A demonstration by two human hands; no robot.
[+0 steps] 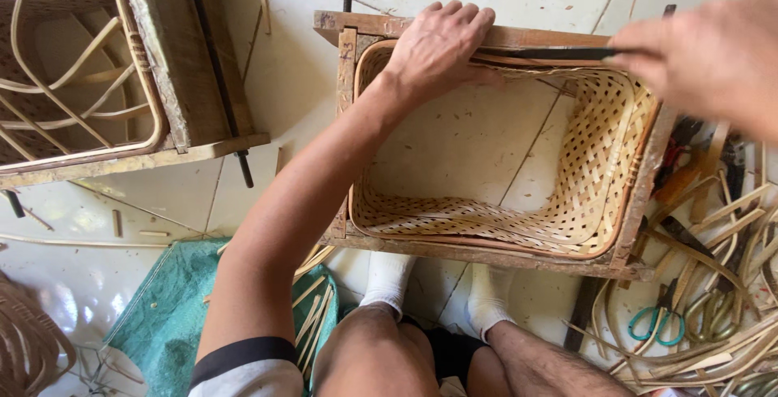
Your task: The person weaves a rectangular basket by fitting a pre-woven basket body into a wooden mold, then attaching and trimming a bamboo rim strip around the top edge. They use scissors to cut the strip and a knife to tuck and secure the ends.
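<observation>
Head view shows the left hand (442, 44) pressing flat on the far rim of the woven basket (600, 154) in its wooden frame (486, 253), right hand (713, 61) gripping a dark blade (559, 53) there, walls woven, rim unfinished.

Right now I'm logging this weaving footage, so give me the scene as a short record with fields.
setting: tiled floor
left hand: left hand pressing on the far rim of a woven bamboo basket
right hand: right hand holding a dark flat blade along that rim
basket support: wooden frame around the basket
nearby: green-handled scissors, bamboo strips, green cloth, second framed basket
</observation>
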